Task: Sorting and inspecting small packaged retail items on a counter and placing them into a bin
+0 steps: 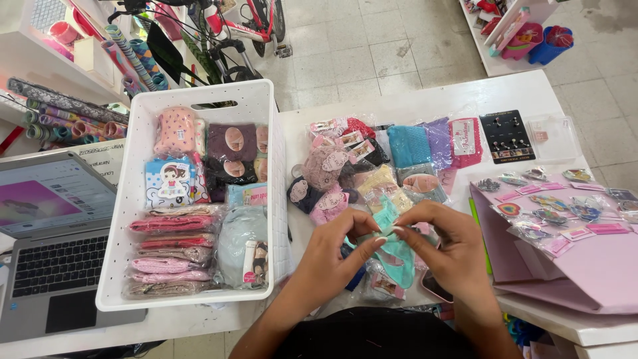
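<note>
Both my hands meet over the white table (425, 100), pinching a small turquoise garment (397, 256) in a clear wrapper. My left hand (335, 249) grips its left side, thumb and fingers closed on the fabric. My right hand (445, 242) holds the top right edge. The garment hangs down between them, just in front of a pile of packaged garments (362, 169) in pink, purple, blue and yellow.
A white perforated basket (133, 199) full of wrapped garments stands at the left. An open laptop (50, 246) lies further left. A pink board (585, 259) with small packaged accessories sits at right, a black earring card (508, 136) behind it. A bicycle (232, 33) stands beyond.
</note>
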